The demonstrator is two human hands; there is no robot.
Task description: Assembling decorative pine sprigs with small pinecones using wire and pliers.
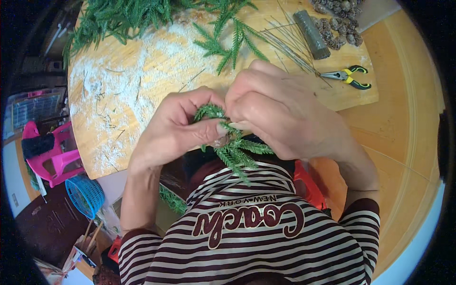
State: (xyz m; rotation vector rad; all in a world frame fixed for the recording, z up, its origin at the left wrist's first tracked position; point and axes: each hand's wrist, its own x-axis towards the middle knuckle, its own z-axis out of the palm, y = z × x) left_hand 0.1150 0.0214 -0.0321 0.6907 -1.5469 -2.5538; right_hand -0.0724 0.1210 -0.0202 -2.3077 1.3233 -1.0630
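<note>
Close to my chest, over the table's near edge, both hands meet on a green artificial pine sprig [236, 156]. My left hand [178, 123] is closed, pinching the sprig between thumb and fingers. My right hand [280, 109] is closed too, its thumb and fingertips pressed against the sprig near the left thumb. Several needled branchlets hang below the fingers, and one curls up above the left thumb. Something brownish shows under the left thumb, too covered to make out. Whether the right fingers also hold a thin wire is hidden.
White flakes lie across the wooden table [156, 66]. At the back are a pile of green pine branches [123, 19], thin wire stems [289, 47], a grey-green cylinder [312, 35], pine cones [339, 31] and yellow-black pliers [349, 76]. A pink chair [57, 159] and blue basket [85, 194] stand left.
</note>
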